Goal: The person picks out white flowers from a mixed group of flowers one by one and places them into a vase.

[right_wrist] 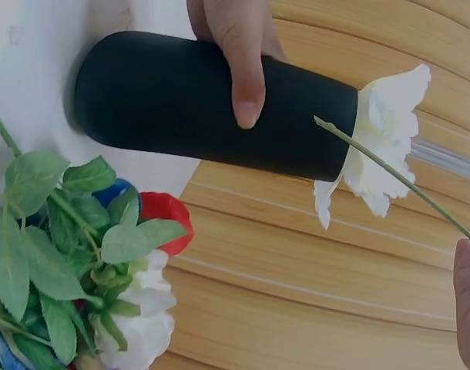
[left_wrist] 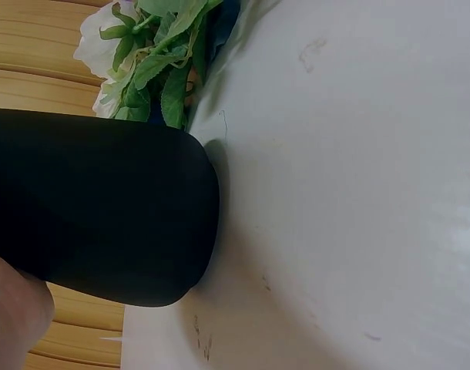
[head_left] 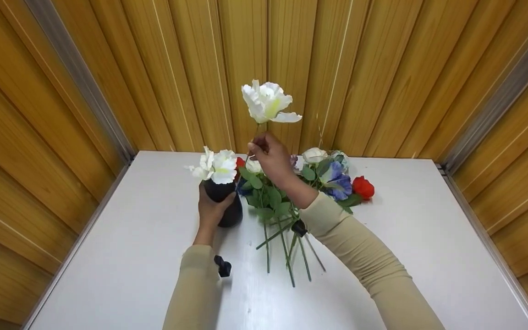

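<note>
My left hand (head_left: 210,210) grips a black vase (head_left: 232,213) that stands upright on the white table, thumb across its side in the right wrist view. A white flower (head_left: 222,166) sits in the vase, its bloom spreading over the mouth. Higher up and to the right, my right hand (head_left: 274,158) pinches the stem of another white flower (head_left: 266,101), bloom upward. That green stem (right_wrist: 404,181) slants down toward the vase, and its cut end overlaps the vase just below the rim in the right wrist view. The left wrist view shows the vase's base on the tabletop.
Beside the vase, to its right, lies a pile of artificial flowers with green leaves (head_left: 271,199), including a blue flower (head_left: 337,182) and a red flower (head_left: 363,188). Their stems (head_left: 287,256) point toward the near edge. A wood-panelled wall (head_left: 245,55) rises behind the white table (head_left: 122,256).
</note>
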A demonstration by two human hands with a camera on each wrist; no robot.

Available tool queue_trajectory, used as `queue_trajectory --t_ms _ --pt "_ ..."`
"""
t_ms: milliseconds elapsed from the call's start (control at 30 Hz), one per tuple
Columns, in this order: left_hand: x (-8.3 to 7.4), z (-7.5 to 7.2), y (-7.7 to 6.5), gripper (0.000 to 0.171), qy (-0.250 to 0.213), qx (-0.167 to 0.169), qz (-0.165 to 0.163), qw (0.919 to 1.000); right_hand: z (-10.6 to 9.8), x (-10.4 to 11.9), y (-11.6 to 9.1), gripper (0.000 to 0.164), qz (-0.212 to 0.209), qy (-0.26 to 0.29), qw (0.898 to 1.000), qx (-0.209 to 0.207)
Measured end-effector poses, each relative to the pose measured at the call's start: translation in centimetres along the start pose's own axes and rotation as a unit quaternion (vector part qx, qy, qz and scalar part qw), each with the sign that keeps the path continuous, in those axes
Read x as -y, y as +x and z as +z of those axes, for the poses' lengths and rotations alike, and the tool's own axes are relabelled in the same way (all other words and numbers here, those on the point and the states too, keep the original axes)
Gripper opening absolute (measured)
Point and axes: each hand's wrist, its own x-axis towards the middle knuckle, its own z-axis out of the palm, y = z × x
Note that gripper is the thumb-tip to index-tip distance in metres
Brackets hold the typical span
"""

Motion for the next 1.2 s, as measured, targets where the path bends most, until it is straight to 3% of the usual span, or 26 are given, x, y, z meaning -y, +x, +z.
queue_trajectory --t_ms 367,700,1033,1200 --pt "-0.1 -0.1 0.0 0.097 -0.009 0.003 -0.002 1.0 1.6 1.1 0.0 0.008 -0.059 0.015 0.998 -0.006" --pt "-0.2 -0.1 0.0 0.096 0.006 0.01 -0.021 0.9997 3.4 0.3 -0.2 0.016 -0.119 -0.044 0.992 0.003" --pt "0.0 -0.2 0.2 0.094 0.016 0.009 -0.018 0.9997 4.9 -1.4 -0.8 0.021 -0.115 -0.119 0.986 0.014" --pt "0.2 -0.1 0.2 0.095 0.017 0.017 -0.018 0.9996 5.3 -2.0 -1.2 0.026 -0.08 -0.126 0.988 0.027"
